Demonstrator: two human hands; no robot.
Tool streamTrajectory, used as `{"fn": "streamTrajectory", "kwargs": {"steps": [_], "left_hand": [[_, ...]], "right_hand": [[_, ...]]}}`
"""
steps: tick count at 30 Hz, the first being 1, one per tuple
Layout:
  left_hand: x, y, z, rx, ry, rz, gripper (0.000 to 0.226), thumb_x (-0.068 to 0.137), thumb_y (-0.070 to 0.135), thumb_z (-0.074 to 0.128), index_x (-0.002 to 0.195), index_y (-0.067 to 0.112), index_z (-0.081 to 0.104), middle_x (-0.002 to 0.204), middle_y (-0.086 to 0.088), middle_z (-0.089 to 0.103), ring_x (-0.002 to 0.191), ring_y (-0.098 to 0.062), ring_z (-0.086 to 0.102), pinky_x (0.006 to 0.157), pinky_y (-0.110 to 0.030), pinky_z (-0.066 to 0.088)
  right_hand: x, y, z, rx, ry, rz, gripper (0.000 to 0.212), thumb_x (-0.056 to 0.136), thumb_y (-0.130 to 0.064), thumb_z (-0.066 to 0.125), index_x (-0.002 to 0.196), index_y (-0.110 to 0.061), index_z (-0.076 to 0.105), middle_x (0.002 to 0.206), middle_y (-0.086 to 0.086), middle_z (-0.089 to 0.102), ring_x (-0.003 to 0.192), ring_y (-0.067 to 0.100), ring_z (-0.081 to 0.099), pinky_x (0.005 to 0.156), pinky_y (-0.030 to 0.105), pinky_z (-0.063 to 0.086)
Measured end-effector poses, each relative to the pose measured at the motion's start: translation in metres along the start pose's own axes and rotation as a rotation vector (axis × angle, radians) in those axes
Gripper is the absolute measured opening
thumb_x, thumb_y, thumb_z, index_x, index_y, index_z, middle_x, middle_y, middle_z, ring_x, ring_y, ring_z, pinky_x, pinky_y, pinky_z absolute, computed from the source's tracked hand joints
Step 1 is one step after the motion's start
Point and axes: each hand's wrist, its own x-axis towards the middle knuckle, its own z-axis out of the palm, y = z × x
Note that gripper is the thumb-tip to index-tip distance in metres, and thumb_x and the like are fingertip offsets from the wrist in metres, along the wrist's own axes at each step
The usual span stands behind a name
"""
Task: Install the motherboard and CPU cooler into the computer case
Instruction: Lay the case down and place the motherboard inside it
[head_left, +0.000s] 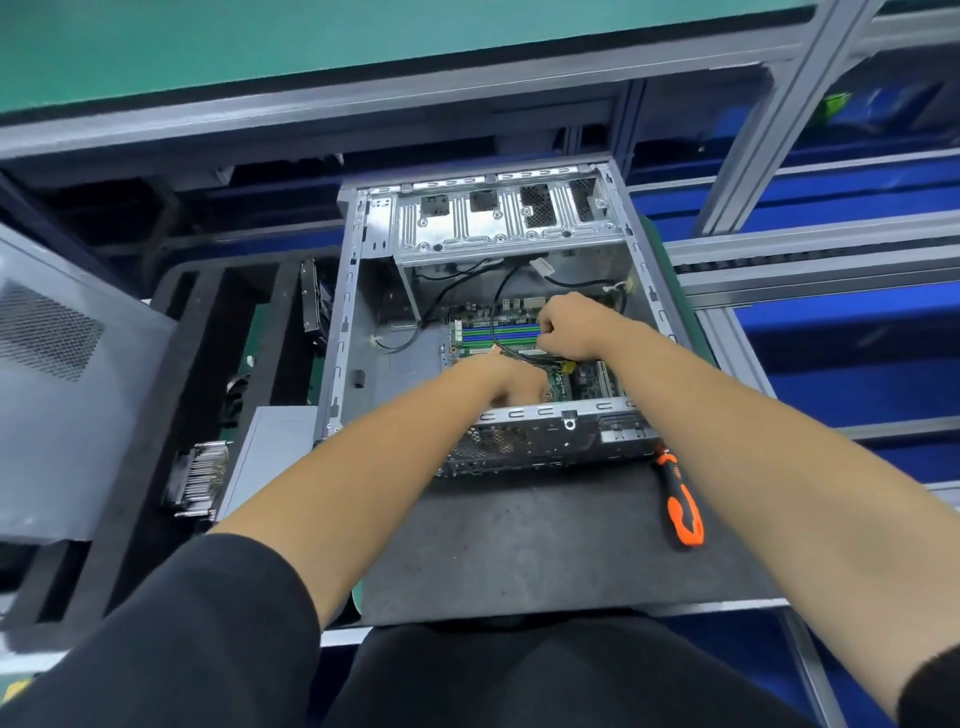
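The open grey computer case (337, 332) lies on a dark mat. Inside it sits the green motherboard (558, 382), with blue and green memory slots (493, 335) at its far side. Both my hands reach into the case. My left hand (511, 382) is low over the board's near left part, fingers curled downward; what they hold is hidden. My right hand (574, 327) hovers over the slots with its fingers curled around a black cable (496, 312). The finned CPU cooler (200, 480) lies outside the case, at the left on the foam tray.
An orange and black screwdriver (683, 501) lies on the mat (519, 545) to the right of the case front. The case's side panel (62, 384) leans at the far left. A black foam tray (171, 364) holds other parts. Aluminium rack frames (779, 104) stand behind.
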Motion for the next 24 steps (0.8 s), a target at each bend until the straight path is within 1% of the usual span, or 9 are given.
{"fn": "streamTrajectory", "kwargs": {"steps": [3,7,10,12,14,16,19,22,24], "left_hand": [[0.006,0.004,0.0,-0.047,0.015,-0.044,0.039,0.088,0.007,0.048,0.055,0.015,0.029,0.054,-0.002,0.029,0.05,-0.016,0.022,0.048,-0.026,0.021],[0.014,0.008,0.0,-0.121,-0.012,-0.127,0.034,0.09,0.012,0.048,0.058,0.012,0.038,0.055,-0.002,0.038,0.048,-0.016,0.031,0.045,-0.024,0.029],[0.017,0.004,0.001,-0.166,-0.021,-0.151,0.024,0.089,0.018,0.048,0.067,0.01,0.05,0.081,-0.009,0.056,0.068,-0.022,0.048,0.065,-0.031,0.042],[0.018,0.002,0.003,-0.201,-0.042,-0.145,0.02,0.089,0.024,0.049,0.083,0.006,0.056,0.094,-0.008,0.057,0.078,-0.023,0.052,0.072,-0.032,0.042],[0.019,0.002,0.003,-0.206,-0.05,-0.143,0.026,0.089,0.029,0.05,0.086,0.004,0.055,0.087,-0.001,0.056,0.071,-0.017,0.054,0.064,-0.027,0.043],[0.022,0.005,0.003,-0.178,-0.056,-0.151,0.026,0.091,0.028,0.047,0.075,0.007,0.051,0.078,0.0,0.054,0.061,-0.013,0.05,0.055,-0.026,0.041],[0.022,0.009,0.003,-0.13,-0.058,-0.174,0.028,0.092,0.026,0.046,0.07,0.01,0.048,0.075,0.0,0.052,0.063,-0.013,0.05,0.06,-0.029,0.042],[0.022,0.012,0.002,-0.098,-0.086,-0.191,0.03,0.094,0.03,0.046,0.074,0.007,0.049,0.08,-0.002,0.05,0.072,-0.019,0.05,0.068,-0.031,0.042],[0.022,0.013,0.0,-0.099,-0.102,-0.203,0.033,0.094,0.029,0.047,0.068,0.008,0.048,0.073,-0.004,0.049,0.061,-0.018,0.046,0.06,-0.028,0.04]], "right_hand": [[0.003,0.0,0.0,0.0,0.014,0.008,0.036,0.083,-0.01,0.054,0.055,-0.012,0.033,0.053,0.007,0.03,0.056,0.022,0.027,0.054,0.03,0.023],[0.005,0.0,0.002,-0.024,0.008,0.026,0.029,0.085,-0.014,0.055,0.061,-0.011,0.039,0.058,0.008,0.038,0.056,0.022,0.031,0.051,0.028,0.023],[0.007,0.0,0.003,-0.035,0.002,0.033,0.029,0.085,-0.014,0.055,0.061,-0.01,0.04,0.056,0.006,0.038,0.053,0.022,0.031,0.05,0.028,0.024],[0.007,0.0,0.003,-0.044,-0.004,0.032,0.031,0.085,-0.014,0.055,0.059,-0.011,0.038,0.054,0.005,0.037,0.052,0.021,0.03,0.05,0.028,0.024],[0.007,0.0,0.003,-0.044,-0.012,0.029,0.032,0.085,-0.014,0.055,0.059,-0.011,0.037,0.054,0.005,0.036,0.052,0.022,0.03,0.051,0.029,0.026],[0.007,-0.001,0.003,-0.042,-0.012,0.028,0.031,0.085,-0.014,0.055,0.06,-0.011,0.037,0.054,0.005,0.036,0.052,0.022,0.03,0.052,0.029,0.026],[0.007,-0.001,0.003,-0.048,-0.015,0.027,0.032,0.085,-0.014,0.055,0.059,-0.011,0.037,0.053,0.004,0.036,0.051,0.022,0.03,0.051,0.029,0.026],[0.006,-0.002,0.002,-0.053,-0.018,0.025,0.034,0.084,-0.013,0.055,0.057,-0.013,0.034,0.051,0.004,0.032,0.05,0.022,0.027,0.051,0.028,0.023],[0.005,-0.002,0.001,-0.055,-0.017,0.022,0.035,0.083,-0.013,0.054,0.056,-0.013,0.032,0.051,0.004,0.03,0.05,0.022,0.025,0.051,0.029,0.022]]}}
